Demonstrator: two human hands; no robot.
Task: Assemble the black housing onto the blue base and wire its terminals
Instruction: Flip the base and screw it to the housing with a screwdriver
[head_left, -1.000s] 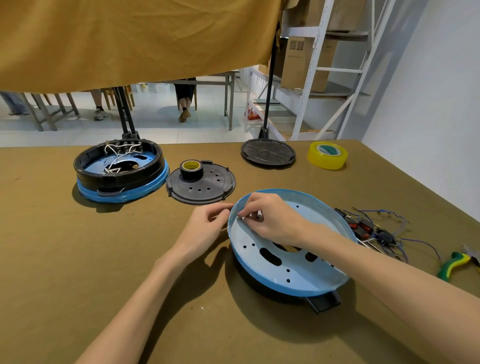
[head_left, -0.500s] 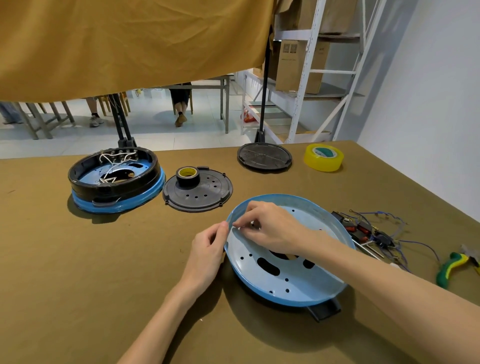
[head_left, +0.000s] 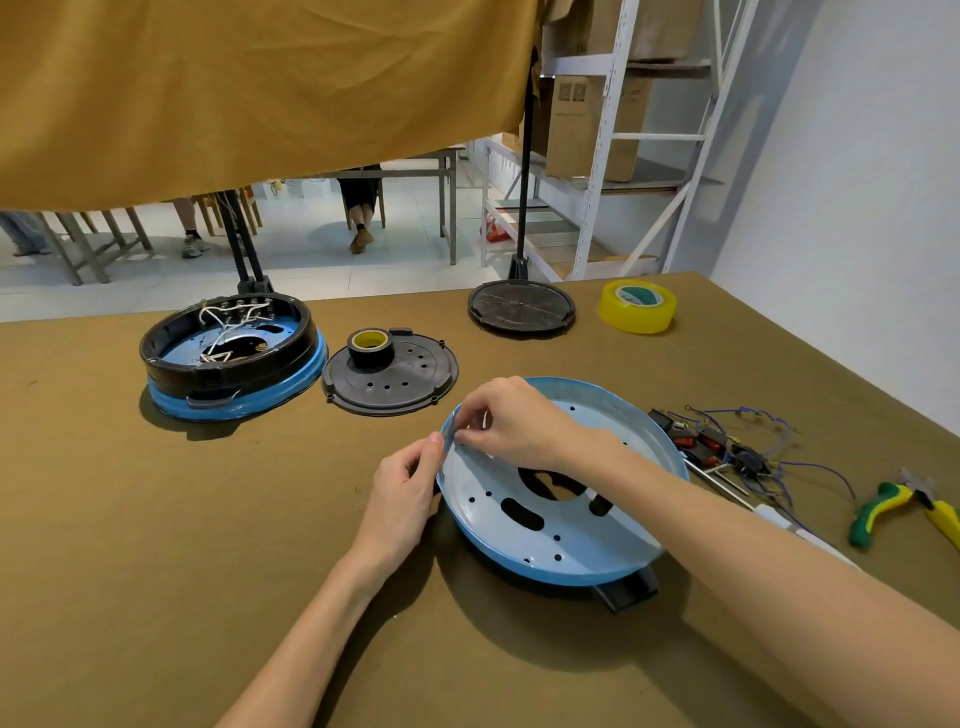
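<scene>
From the head camera: the blue base (head_left: 550, 540) lies tilted near the worktop's (head_left: 130, 545) front edge, right of centre. The right hand (head_left: 519, 423) pinches its far-left rim with curled fingers; the left hand (head_left: 402, 499) pinches the rim from outside. An assembled black housing (head_left: 228, 353) sits toward the far left edge.
</scene>
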